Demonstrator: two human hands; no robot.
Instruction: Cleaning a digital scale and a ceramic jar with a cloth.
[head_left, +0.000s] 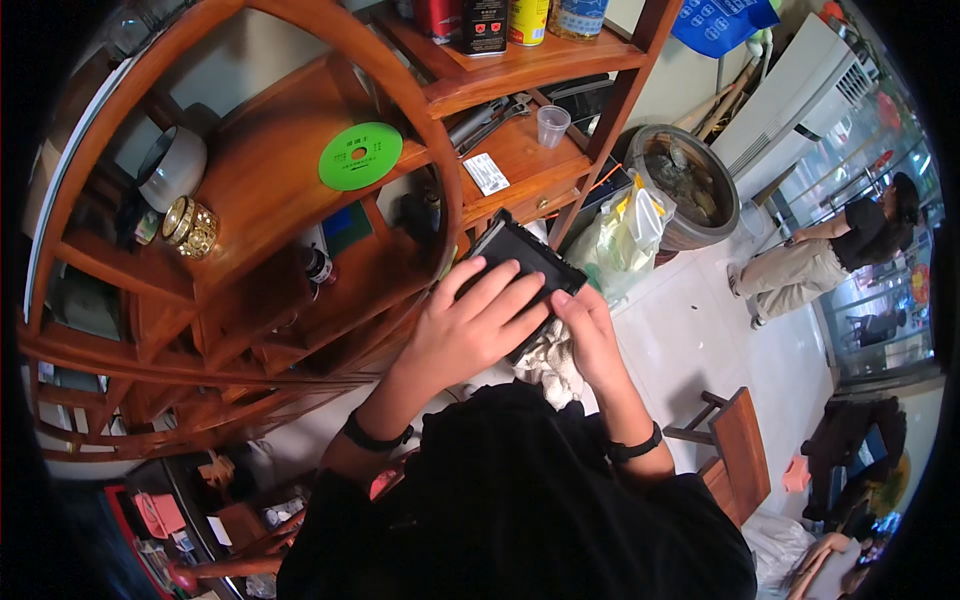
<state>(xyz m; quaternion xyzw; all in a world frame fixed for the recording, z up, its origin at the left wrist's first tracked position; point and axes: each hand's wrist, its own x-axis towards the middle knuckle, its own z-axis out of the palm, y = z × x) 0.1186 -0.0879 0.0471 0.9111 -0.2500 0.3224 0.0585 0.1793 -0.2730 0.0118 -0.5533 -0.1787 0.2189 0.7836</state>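
Observation:
A black rectangular plastic case or tray (517, 244) with a ridged rim is held tilted in front of my body. My left hand (469, 322) lies across it, four fingers spread over the dark face and the thumb out of sight. At the case's right edge, my right hand (596, 326) grips it with the thumb on top; its other fingers are mostly hidden. A crumpled white cloth (553, 367) hangs under the case beside my right palm. The underside of the case cannot be seen.
A wooden shelf unit (315, 97) curves close on the left, carrying a green disc (360, 156) and a gold-filled jar (190, 227). A plastic cup (553, 126) stands ahead. Plastic bags (619, 232), a large pot (682, 187), a wooden chair (739, 450) and a person (832, 255) are to the right.

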